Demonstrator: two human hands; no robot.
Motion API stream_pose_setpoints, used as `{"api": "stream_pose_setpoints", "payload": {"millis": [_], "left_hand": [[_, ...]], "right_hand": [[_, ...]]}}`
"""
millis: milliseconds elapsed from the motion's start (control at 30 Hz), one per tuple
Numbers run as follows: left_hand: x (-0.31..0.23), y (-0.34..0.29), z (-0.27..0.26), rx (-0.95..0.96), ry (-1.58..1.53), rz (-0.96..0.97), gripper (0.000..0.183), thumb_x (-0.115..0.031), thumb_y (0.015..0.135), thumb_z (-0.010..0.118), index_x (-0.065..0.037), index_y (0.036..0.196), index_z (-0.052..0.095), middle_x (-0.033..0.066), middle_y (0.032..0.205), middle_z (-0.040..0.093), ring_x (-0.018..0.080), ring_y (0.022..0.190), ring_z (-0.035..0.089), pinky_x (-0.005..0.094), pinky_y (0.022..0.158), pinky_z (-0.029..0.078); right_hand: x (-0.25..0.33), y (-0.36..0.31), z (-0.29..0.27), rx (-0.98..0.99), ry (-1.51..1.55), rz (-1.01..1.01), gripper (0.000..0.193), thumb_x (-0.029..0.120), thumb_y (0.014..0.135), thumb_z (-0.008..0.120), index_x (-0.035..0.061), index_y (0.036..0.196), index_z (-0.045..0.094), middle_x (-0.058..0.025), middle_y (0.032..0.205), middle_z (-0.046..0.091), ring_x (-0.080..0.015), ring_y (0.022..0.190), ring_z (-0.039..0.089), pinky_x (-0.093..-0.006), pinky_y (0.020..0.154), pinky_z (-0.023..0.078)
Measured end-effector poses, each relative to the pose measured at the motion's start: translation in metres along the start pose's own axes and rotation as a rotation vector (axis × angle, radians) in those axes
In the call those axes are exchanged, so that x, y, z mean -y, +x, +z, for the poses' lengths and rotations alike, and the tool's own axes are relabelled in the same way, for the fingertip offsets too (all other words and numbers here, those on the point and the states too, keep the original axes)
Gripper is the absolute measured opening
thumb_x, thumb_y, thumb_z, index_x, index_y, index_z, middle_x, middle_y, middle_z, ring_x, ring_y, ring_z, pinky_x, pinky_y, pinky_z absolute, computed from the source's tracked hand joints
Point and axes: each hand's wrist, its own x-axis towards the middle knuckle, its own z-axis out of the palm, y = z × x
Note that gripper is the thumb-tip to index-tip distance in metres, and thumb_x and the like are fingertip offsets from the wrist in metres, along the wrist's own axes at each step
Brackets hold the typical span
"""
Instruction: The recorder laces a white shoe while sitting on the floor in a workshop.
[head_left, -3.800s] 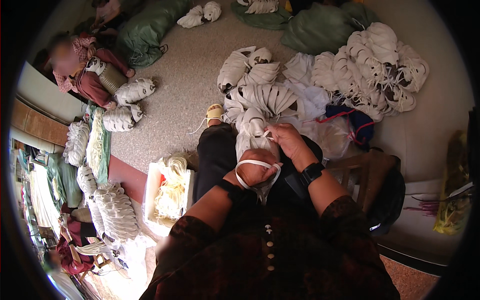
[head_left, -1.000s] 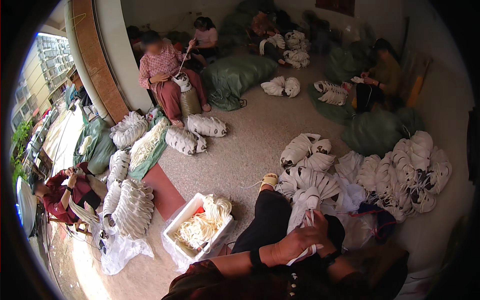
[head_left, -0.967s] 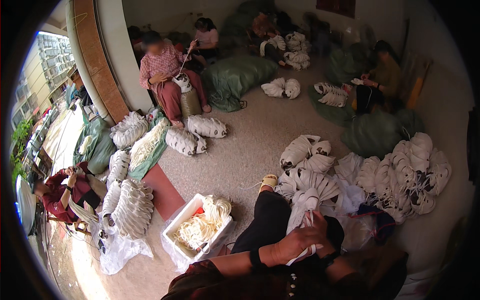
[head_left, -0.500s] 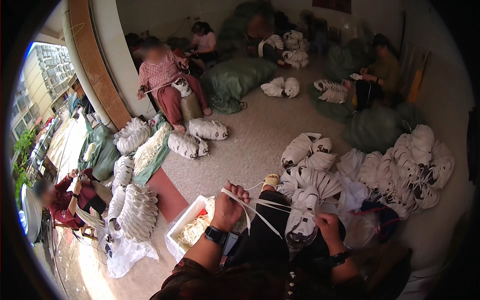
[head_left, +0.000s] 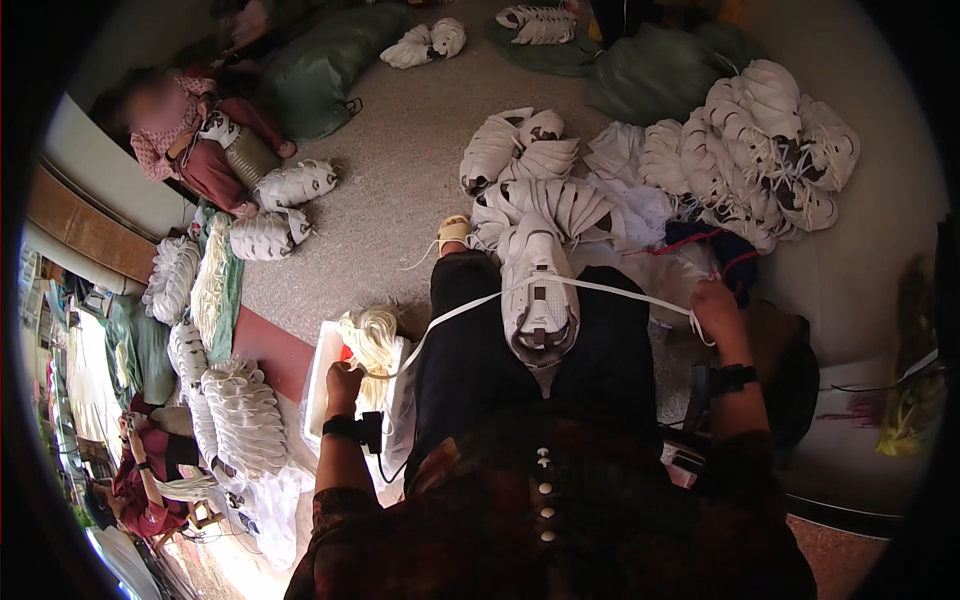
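Hands now wider apart, left hand [head_left: 343, 379] lowered; lace [head_left: 600, 288] taut

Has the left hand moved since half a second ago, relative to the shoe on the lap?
Yes. The left hand has dropped away leftward from the white shoe, toward the white box, pulling the lace taut.

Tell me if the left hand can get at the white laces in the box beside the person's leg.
Probably yes. The left hand is already right over the white box, beside the bundle of laces, with nothing between them. But it is gripping one end of the lace stretched across the white shoe, so it is not free.
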Motion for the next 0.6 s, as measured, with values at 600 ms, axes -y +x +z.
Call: {"api": "stream_pose_setpoints", "payload": {"millis": [600], "left_hand": [[-0.250,-0.105,0.167,0.114,0.290,1.157,0.039,-0.010,0.065,0.063,0.001,0.101,0.055,0.0180,0.096,0.054,0.0339,0.092,0.053,0.0395,0.080,0.045]], "right_hand": [[0.170,-0.021,0.110,0.194,-0.106,-0.557,0.029,0.011,0.077,0.054,-0.0023,0.103,0.053,-0.0181,0.074,0.057,-0.0366,0.078,0.057,-0.0433,0.069,0.046]]}}
